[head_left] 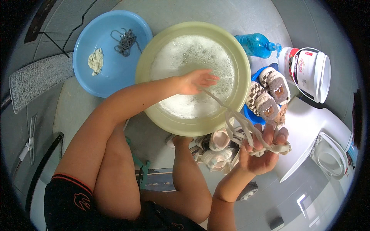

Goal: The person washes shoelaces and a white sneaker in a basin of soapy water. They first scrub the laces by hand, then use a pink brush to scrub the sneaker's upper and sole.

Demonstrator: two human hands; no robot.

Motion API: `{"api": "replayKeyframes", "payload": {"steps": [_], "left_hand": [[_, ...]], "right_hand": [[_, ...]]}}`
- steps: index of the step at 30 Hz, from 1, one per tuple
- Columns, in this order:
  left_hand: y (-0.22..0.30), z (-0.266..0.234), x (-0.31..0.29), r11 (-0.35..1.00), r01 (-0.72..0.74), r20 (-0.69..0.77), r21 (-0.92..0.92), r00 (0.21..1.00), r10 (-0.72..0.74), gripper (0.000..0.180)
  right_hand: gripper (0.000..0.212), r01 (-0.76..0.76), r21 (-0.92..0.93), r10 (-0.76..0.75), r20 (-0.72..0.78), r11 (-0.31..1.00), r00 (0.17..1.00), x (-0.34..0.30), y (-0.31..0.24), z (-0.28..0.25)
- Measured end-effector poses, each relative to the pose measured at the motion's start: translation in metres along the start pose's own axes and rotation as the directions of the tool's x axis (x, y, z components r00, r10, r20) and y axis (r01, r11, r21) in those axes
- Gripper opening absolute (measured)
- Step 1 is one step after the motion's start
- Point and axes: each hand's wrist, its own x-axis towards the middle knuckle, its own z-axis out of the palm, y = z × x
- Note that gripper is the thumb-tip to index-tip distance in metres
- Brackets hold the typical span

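My right hand (259, 154), palm up, has its fingers curled around a loose bundle of off-white shoelaces (246, 131). From that bundle one lace runs up and left to my left hand (198, 81), which pinches its end over the yellow-green basin (142, 77). Foamy, bubbly water fills much of this basin. At the upper left stands a light blue basin (111, 86) with a clump of pale laces (96, 61) and a tangle of dark grey laces (126, 41) lying apart in it.
Right of the large basin are a blue pump bottle (256, 44), a white bucket (308, 73) and checkered shoes (269, 92) in a blue container. Several white shoes (217, 154) sit below the basin. A white toilet (314, 134) stands at the right, a grey mop pad (40, 79) at the left.
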Motion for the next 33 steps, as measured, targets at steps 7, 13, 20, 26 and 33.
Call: {"api": "replayKeyframes", "payload": {"steps": [7, 13, 20, 26, 33], "left_hand": [[0.01, 0.034, -0.035, 0.955, 0.064, 0.424, -0.29, 0.903, 0.068, 0.053], [0.01, 0.027, -0.045, 0.918, -0.068, 0.237, -0.39, 0.956, 0.171, 0.05], [0.001, 0.011, -0.033, 0.966, -0.147, -0.011, -0.215, 0.989, 0.148, 0.036], [-0.019, 0.039, -0.02, 0.961, -0.268, -0.018, -0.072, 0.963, 0.267, 0.039], [0.003, 0.064, -0.037, 0.945, -0.01, 0.097, -0.327, 0.994, 0.044, 0.051]], "right_hand": [[0.039, -0.198, -0.31, 0.059, -0.406, 0.93, 0.912, 0.002, 0.047, -0.01], [0.053, -0.146, -0.988, 0.108, -0.139, 0.059, 0.984, 0.013, 0.099, -0.032], [0.033, -0.41, -0.764, 0.091, -0.424, 0.498, 0.901, 0.011, 0.083, -0.049], [0.03, -0.067, -0.99, -0.092, -0.079, 0.127, 0.993, 0.017, 0.102, -0.023], [0.015, 0.017, -0.993, -0.149, 0.035, -0.118, 0.988, 0.018, 0.097, -0.064]]}}
